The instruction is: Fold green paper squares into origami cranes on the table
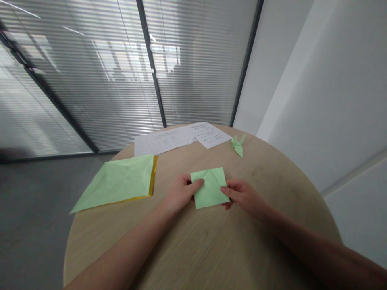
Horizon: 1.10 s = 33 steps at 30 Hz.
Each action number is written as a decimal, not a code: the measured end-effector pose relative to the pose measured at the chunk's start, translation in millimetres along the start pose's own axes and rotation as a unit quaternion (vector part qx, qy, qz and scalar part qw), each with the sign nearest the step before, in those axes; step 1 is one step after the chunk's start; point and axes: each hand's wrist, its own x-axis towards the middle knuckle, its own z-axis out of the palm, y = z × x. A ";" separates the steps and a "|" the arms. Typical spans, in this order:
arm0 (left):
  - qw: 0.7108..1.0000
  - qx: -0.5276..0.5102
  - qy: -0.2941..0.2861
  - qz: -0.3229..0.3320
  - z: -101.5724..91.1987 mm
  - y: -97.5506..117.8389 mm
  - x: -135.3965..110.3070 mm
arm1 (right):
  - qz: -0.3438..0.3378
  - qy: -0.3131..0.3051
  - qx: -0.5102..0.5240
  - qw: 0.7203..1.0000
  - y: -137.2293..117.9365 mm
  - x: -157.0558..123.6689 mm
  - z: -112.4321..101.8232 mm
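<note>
Between my two hands is a small folded square of light green paper [210, 197], with crease lines near its top edge. My left hand [184, 187] grips its left side, thumb on top and fingers beneath. On the right side my right hand [238, 195] pinches the paper, thumb over the face and fingertips showing below the edge. Farther back to the right, a green origami crane [238, 146] sits on the table. A larger creased green sheet [123, 179] lies to the left, over something yellow [153, 176] that shows along its edges.
A round wooden table [193, 249] carries everything. Printed white sheets [169, 139] lie at its far edge, with another printed page [211, 135] overlapping them. Beyond stands a glass partition with blinds [193, 92]; a white wall [332, 100] rises on the right.
</note>
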 end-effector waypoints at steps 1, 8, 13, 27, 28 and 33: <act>1.000 0.001 0.000 0.001 0.4 -0.4 0.3 | 0.003 0.002 -0.002 1.000 0.4 0.1 -0.1; 1.000 -0.001 -0.021 0.004 1.3 -3.1 2.3 | 0.017 0.021 -0.005 1.000 -0.2 2.1 0.6; 1.000 0.013 -0.019 0.011 -0.8 -2.6 1.3 | 0.016 0.013 -0.023 1.000 0.7 1.9 -0.9; 0.999 -0.008 0.031 0.010 -0.5 0.7 -1.2 | 0.021 -0.041 -0.065 0.997 12.7 4.2 -6.4; 0.999 -0.011 0.031 0.012 -0.3 0.5 -1.2 | 0.018 -0.042 -0.065 0.997 12.3 4.1 -6.4; 0.999 -0.031 0.030 0.015 0.6 -1.5 -1.5 | 0.016 -0.061 -0.043 0.997 14.9 4.5 -7.2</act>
